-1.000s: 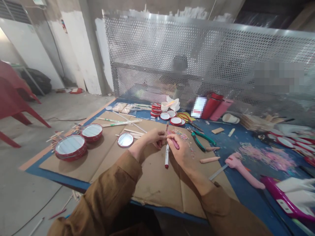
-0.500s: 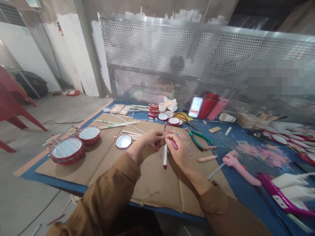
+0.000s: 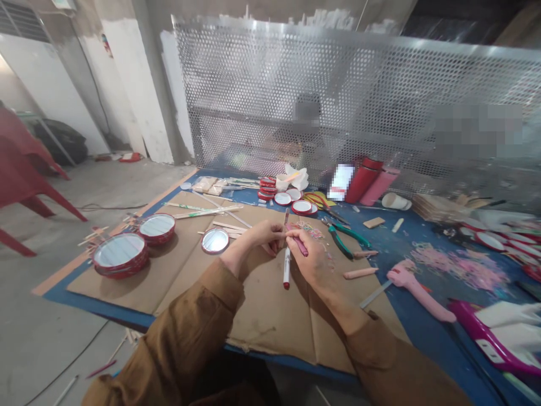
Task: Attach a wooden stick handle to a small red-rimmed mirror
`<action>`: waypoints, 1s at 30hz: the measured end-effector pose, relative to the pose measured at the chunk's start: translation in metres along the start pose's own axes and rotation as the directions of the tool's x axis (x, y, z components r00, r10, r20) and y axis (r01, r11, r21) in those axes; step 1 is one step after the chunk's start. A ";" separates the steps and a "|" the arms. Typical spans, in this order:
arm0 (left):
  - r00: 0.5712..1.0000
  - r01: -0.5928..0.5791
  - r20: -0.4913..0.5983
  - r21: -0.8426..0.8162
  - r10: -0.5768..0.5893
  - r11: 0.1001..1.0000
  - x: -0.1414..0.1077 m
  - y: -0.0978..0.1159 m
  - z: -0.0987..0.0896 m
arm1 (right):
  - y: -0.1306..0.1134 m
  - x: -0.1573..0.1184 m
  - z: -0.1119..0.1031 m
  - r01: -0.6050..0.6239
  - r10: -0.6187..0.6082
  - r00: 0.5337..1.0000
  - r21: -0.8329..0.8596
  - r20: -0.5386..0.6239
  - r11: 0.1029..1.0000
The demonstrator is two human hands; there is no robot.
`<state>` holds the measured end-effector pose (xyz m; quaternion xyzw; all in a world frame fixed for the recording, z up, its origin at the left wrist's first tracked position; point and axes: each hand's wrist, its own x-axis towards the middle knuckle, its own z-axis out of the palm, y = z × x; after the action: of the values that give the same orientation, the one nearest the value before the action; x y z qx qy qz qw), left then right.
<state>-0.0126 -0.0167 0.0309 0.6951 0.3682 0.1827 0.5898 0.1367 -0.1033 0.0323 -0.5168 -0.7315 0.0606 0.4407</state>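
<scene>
My left hand is shut on a white marker with a red end, which stands nearly upright above the cardboard. My right hand pinches a slim pink stick close to the marker. Beneath my hands lies flattened brown cardboard. A small round mirror lies left of my left hand. Tangled coloured scraps lie just beyond my right hand. Green-handled pliers rest further right.
Stacked red-rimmed round mirrors stand at the left of the cardboard, with wooden sticks nearby. A red flask and a pink flask stand before a perforated metal screen. Pink plastic parts lie right. Red chairs stand left.
The whole view shifts slightly as my head moves. My hands, the marker and the pink stick stay in nearly the same pose.
</scene>
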 end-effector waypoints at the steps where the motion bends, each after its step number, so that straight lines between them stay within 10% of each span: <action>1: 1.000 -0.002 -0.002 -0.001 0.002 1.000 0.000 0.000 0.000 | 0.001 0.000 0.000 0.000 0.000 1.000 -0.003 -0.003 1.000; 30: 1.000 -0.001 0.022 -0.042 0.002 0.999 0.003 -0.004 0.000 | -0.009 0.002 -0.005 -0.013 0.013 1.000 -0.010 0.002 1.000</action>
<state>-0.0118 -0.0141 0.0264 0.6848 0.3573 0.1831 0.6081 0.1337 -0.1076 0.0411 -0.5236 -0.7289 0.0603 0.4370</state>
